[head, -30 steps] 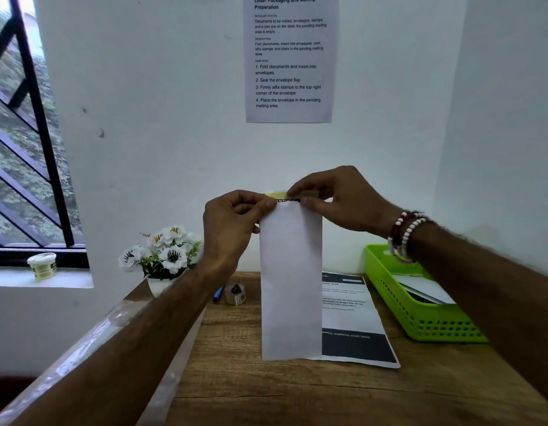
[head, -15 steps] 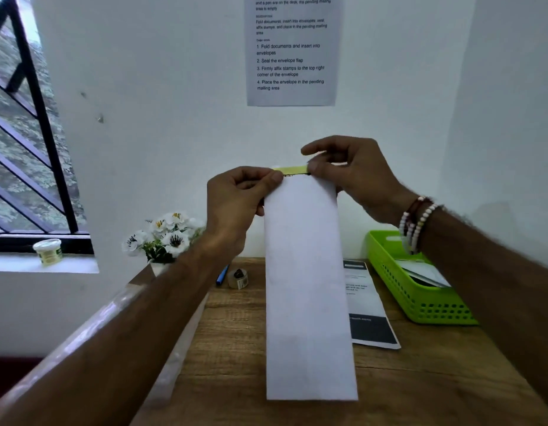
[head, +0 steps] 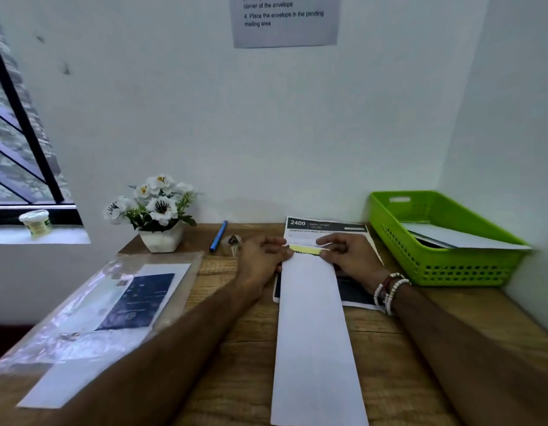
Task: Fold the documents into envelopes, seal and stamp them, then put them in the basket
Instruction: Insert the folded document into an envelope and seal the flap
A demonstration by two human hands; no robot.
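Both hands' fingers pinch envelope (head: 312, 318) top; document (head: 325, 229) reads "2400".

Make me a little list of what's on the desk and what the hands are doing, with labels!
left hand: pinching the far end of the long white envelope
right hand: pinching the same end, by the yellow strip
long white envelope: lying lengthwise on the wooden desk, over the printed sheet
green plastic basket: on the right, paper already inside
blue pen: beside the white flowers in a white pot
clear plastic sleeve: on the left, holding papers
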